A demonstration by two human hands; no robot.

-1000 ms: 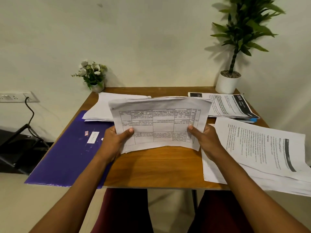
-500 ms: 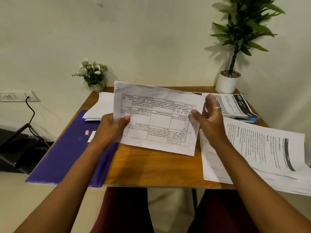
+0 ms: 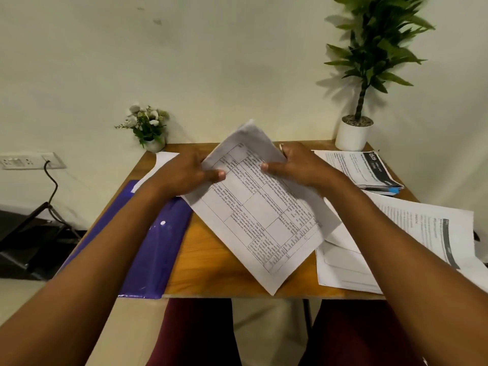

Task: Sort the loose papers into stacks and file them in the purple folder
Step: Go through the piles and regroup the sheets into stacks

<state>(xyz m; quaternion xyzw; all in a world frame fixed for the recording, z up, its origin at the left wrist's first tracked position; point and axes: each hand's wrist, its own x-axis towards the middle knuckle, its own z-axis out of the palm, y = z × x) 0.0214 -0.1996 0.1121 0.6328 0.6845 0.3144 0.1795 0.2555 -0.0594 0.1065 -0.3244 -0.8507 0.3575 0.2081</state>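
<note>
Your left hand point(image 3: 184, 175) and your right hand point(image 3: 298, 167) each pinched the top of the grid-printed sheets point(image 3: 264, 220), thumb in front. The sheets were tilted above the wooden table point(image 3: 211, 260), with one corner pointing to 6 o'clock. The purple folder point(image 3: 148, 247) lay flat at 8 o'clock from them. I think you were lining the sheets up. It was best to turn them straight, hold them loosely and tap the bottom edge on the table. The printed pile point(image 3: 435, 233) at 3 o'clock hung over the edge, so your right arm could have knocked it.
</note>
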